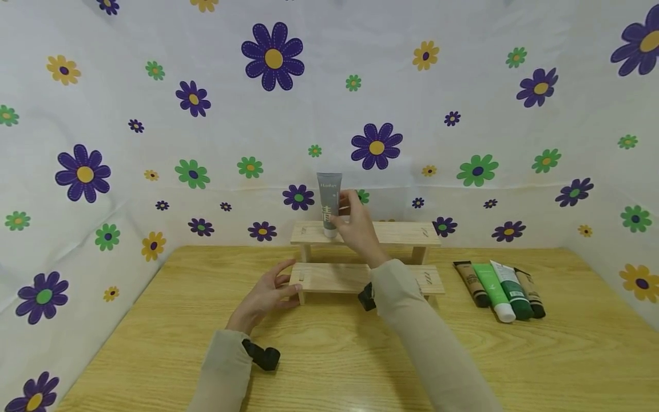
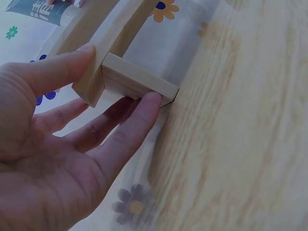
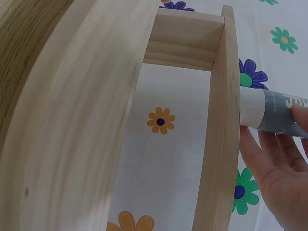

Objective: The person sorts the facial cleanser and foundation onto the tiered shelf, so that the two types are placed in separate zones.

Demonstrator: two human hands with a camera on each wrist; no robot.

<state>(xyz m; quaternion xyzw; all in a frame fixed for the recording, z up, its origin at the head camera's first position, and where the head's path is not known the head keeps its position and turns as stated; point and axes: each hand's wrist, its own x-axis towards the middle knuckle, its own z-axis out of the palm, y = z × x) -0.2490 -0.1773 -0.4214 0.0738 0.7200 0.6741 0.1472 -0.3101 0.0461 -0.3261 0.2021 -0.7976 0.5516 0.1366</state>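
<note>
A grey squeeze tube (image 1: pixel 328 191) with a white cap stands cap-down on the upper step (image 1: pixel 393 232) of a two-step wooden stand, left of its middle. My right hand (image 1: pixel 359 226) holds this tube from the right side, thumb in front. In the right wrist view, the white cap (image 3: pixel 251 107) meets the upper board. My left hand (image 1: pixel 265 294) grips the left end of the lower step (image 1: pixel 334 276). The left wrist view shows the thumb on the board's edge and a fingertip against the short leg (image 2: pixel 139 79).
Right of the stand, several tubes lie side by side on the wooden table (image 1: pixel 319 355): a brown tube (image 1: pixel 471 283), a bright green tube (image 1: pixel 493 289), a white-and-green tube (image 1: pixel 512 289) and another brown one. A flower-patterned cloth (image 1: pixel 216 137) hangs behind and at both sides.
</note>
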